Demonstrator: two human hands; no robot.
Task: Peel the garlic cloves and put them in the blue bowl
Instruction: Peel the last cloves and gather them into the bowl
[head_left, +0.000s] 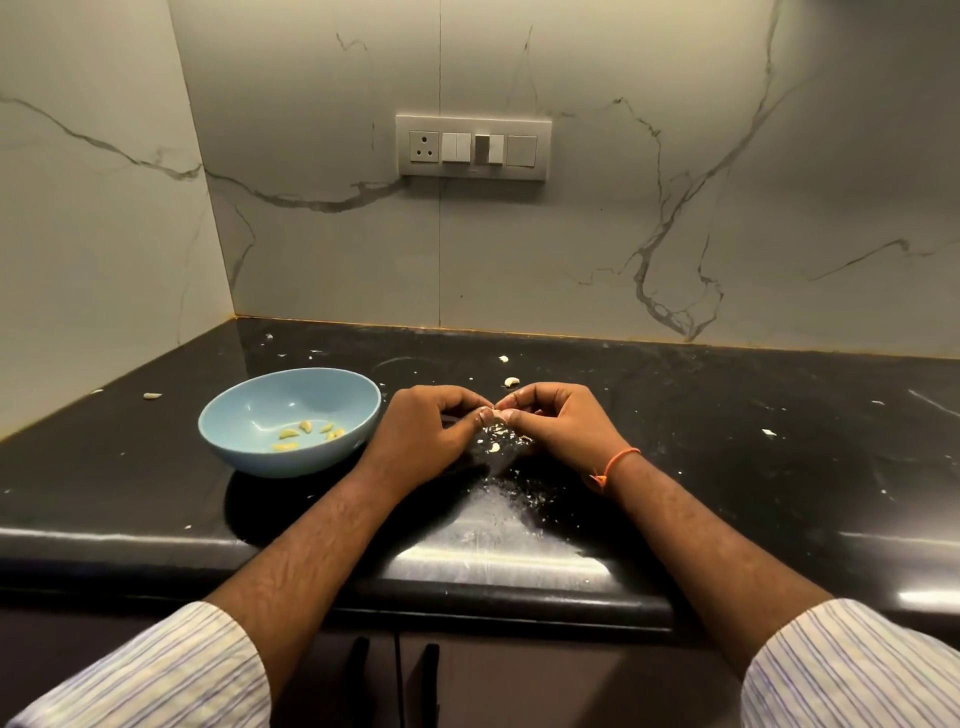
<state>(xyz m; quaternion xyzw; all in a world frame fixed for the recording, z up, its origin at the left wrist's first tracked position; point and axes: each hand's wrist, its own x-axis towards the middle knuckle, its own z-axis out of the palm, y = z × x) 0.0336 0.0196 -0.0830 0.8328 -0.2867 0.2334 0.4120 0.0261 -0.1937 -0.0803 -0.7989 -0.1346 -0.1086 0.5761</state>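
A blue bowl (244, 410) stands on the black counter left of my hands, with several peeled yellowish cloves (306, 427) lying in its bottom. My left hand (431, 423) and my right hand (558, 418) meet fingertip to fingertip just right of the bowl. Between them they pinch a small garlic clove (497, 413), mostly hidden by the fingers. White skin flakes (496, 441) lie on the counter under the hands. An unpeeled clove (511, 382) lies just behind the hands, and another clove (152, 396) far left.
The black counter (727, 441) is strewn with small bits of garlic skin. Marble walls close it off at the back and left. A switch panel (472, 147) sits on the back wall. The rounded front edge (498, 566) runs below my forearms.
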